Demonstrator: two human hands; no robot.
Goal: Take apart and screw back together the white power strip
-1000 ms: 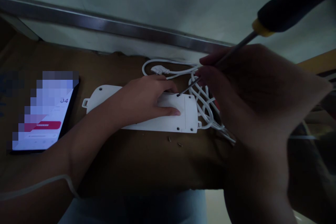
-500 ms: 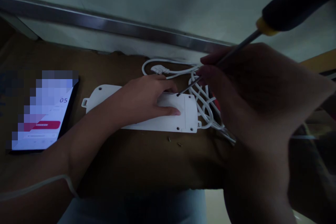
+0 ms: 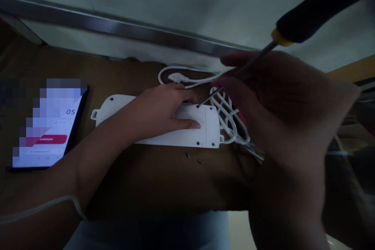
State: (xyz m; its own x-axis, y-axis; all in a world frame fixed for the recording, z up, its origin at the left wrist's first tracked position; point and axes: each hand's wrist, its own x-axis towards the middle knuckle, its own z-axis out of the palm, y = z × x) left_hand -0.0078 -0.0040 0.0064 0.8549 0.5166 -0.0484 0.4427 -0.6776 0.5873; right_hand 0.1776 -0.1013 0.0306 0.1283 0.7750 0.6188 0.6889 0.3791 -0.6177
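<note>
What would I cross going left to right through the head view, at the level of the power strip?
Smartphone → loop tab of the white power strip → left hand → bundled white cord → right hand, holding a screwdriver

a smartphone [image 3: 49, 127] lies on the brown tabletop [image 3: 164, 183], steel rail [image 3: 117, 27] behind

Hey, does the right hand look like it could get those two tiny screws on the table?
Probably yes. The right hand is near the tiny screws, with only the white cord beside the way. But it's gripping a screwdriver, so it would likely have to put that down first.
</note>
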